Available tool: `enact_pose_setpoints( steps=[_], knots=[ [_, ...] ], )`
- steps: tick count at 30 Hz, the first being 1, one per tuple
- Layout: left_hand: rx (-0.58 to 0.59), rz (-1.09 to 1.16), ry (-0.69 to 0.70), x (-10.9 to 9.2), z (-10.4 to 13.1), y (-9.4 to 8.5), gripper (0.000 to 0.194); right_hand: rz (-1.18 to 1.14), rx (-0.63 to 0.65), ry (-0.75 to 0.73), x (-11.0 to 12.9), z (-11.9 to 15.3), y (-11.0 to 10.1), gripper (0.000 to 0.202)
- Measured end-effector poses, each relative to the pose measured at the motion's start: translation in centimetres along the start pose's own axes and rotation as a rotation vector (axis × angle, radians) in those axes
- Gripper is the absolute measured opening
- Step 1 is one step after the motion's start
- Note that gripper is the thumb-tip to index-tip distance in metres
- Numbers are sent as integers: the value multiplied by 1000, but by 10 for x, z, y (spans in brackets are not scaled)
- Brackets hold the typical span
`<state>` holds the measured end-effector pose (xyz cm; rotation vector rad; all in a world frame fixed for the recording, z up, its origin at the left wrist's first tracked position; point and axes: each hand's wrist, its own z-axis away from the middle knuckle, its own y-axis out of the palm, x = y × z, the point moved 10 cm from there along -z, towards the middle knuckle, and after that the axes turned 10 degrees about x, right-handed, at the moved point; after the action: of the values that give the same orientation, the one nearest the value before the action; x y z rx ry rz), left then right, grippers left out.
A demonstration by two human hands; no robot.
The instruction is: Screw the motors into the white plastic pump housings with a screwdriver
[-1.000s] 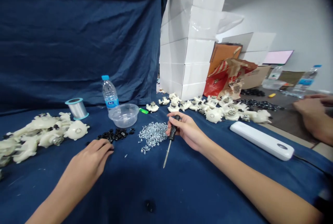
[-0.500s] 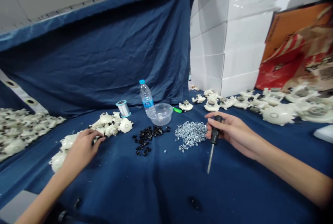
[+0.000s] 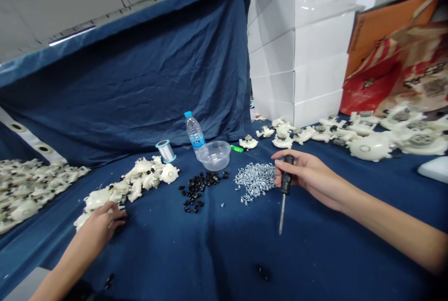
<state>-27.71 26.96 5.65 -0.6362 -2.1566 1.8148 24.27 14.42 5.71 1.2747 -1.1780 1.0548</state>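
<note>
My right hand [image 3: 297,175] is wrapped round the black handle of a screwdriver [image 3: 286,179], its metal shaft pointing down, just right of a pile of silver screws [image 3: 255,179]. At the left, my left hand [image 3: 105,221] has its fingers curled at the near edge of a row of cream plastic parts [image 3: 140,177]; what its fingertips grip, if anything, is hidden. Between the hands lies a scattered pile of small black pieces [image 3: 198,189] on the blue cloth [image 3: 168,254].
Behind the piles stand a clear plastic bowl [image 3: 216,155], a water bottle [image 3: 195,134] and a wire spool [image 3: 165,151], with a green object [image 3: 237,149] beside them. More cream parts [image 3: 371,146] line the right; another heap [image 3: 26,193] lies far left. White boxes [image 3: 315,58] rise behind.
My left hand has moved down and to the left along the cream parts, uncovering some of them. My right hand still holds the screwdriver in nearly the same place. The view has shifted slightly.
</note>
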Motion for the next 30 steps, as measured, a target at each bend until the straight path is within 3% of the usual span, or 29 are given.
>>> enact_pose_setpoints(
  steps=[5, 9, 13, 18, 21, 23, 25, 28, 30],
  knots=[
    [-155, 174, -106, -11, 2, -34, 41, 12, 17, -21, -1, -1, 0, 38],
    [-209, 405, -146, -52, -1, -47, 33, 30, 38, -40, 0, -2, 2, 37],
    [-256, 716, -115, -137, -17, -31, 33, 119, 96, -89, 11, 4, 14, 34],
    [-141, 1104, 29, -270, -46, 22, 30, 452, 198, -194, 27, 24, 48, 32],
    [-86, 1268, 31, -316, -49, 54, 35, 686, 233, -206, 24, 33, 63, 58],
    [-40, 1342, 2, -329, -43, 71, 40, 824, 252, -188, 18, 35, 66, 65],
    [17, 1385, -22, -330, -34, 79, 42, 928, 277, -181, 14, 36, 67, 45],
    [98, 1404, -50, -318, -18, 76, 40, 1013, 365, -207, 13, 36, 70, 17],
    [129, 1400, -72, -304, -12, 69, 35, 1038, 465, -241, 14, 39, 75, 20]
  ],
)
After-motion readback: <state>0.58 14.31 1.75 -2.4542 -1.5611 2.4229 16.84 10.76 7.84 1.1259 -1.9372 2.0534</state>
